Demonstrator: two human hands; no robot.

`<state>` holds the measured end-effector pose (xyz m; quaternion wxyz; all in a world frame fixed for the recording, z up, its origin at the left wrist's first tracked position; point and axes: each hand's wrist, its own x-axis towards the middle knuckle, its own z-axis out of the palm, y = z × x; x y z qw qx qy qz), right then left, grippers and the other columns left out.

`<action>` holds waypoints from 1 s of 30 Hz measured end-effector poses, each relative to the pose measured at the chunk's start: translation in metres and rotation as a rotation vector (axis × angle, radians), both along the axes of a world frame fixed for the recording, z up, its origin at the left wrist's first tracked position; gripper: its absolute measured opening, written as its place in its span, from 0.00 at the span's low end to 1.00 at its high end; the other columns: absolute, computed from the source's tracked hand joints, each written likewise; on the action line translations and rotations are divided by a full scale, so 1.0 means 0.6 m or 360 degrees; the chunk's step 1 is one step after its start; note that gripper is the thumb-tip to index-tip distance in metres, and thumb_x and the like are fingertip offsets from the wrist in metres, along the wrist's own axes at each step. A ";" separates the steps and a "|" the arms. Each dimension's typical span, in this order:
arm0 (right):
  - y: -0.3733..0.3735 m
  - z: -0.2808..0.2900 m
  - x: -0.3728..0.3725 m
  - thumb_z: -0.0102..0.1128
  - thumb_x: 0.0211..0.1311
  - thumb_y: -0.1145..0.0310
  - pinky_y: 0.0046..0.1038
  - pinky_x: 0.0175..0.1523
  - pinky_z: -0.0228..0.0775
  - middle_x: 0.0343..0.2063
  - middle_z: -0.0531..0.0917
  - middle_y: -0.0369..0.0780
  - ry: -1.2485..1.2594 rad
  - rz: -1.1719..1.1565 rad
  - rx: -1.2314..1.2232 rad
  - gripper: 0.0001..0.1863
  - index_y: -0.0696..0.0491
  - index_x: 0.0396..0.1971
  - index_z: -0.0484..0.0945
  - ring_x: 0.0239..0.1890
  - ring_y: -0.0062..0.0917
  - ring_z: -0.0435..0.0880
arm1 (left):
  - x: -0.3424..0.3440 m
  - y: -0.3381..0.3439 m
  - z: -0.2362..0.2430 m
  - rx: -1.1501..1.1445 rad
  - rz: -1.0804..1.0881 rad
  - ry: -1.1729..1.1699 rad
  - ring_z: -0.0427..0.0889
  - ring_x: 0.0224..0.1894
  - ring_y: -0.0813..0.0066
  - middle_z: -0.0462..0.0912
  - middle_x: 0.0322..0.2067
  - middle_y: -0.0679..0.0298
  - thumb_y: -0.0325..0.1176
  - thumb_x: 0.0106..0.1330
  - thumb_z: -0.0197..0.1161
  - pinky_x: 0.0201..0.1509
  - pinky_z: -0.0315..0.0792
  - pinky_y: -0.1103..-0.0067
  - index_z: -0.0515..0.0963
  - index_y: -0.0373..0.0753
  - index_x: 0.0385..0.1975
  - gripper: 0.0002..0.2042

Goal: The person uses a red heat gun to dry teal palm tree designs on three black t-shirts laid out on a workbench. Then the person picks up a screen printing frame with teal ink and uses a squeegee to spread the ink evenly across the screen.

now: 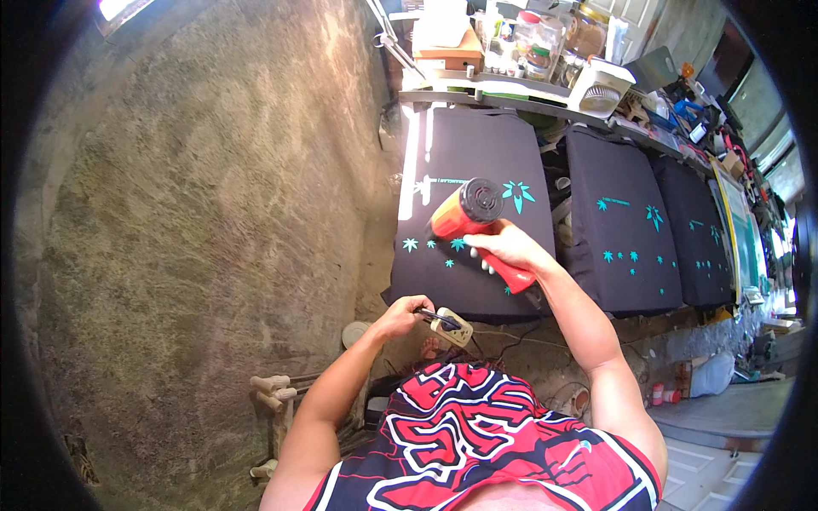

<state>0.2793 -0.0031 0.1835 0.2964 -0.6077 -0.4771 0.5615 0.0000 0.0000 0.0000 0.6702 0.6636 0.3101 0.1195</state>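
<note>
My right hand (509,249) holds a red and black heat gun (464,213) by its handle, its nozzle end low over a dark fabric panel (464,145) printed with teal leaf shapes. My left hand (404,317) is closed on a black cord (426,314) beside a beige power strip (452,328), which has a black plug in it, just past the panel's near edge. Bright light stripes fall on the panel's left part.
Two more dark printed panels (609,162) stand to the right. Behind them, a cluttered shelf (537,92) holds jars, boxes and tools. A stained concrete wall (204,187) fills the left side. A pale wooden frame (273,392) is at lower left.
</note>
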 end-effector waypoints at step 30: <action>-0.026 0.028 0.043 0.66 0.65 0.58 0.23 0.25 0.74 0.26 0.80 0.34 -0.0050 -0.0066 -0.0020 0.21 0.59 0.47 0.77 0.19 0.18 0.79 | 0.001 0.004 -0.016 -0.0105 -0.0022 -0.0066 0.73 0.36 0.86 0.78 0.31 0.75 0.18 0.63 0.57 0.43 0.68 0.84 0.79 0.36 0.36 0.07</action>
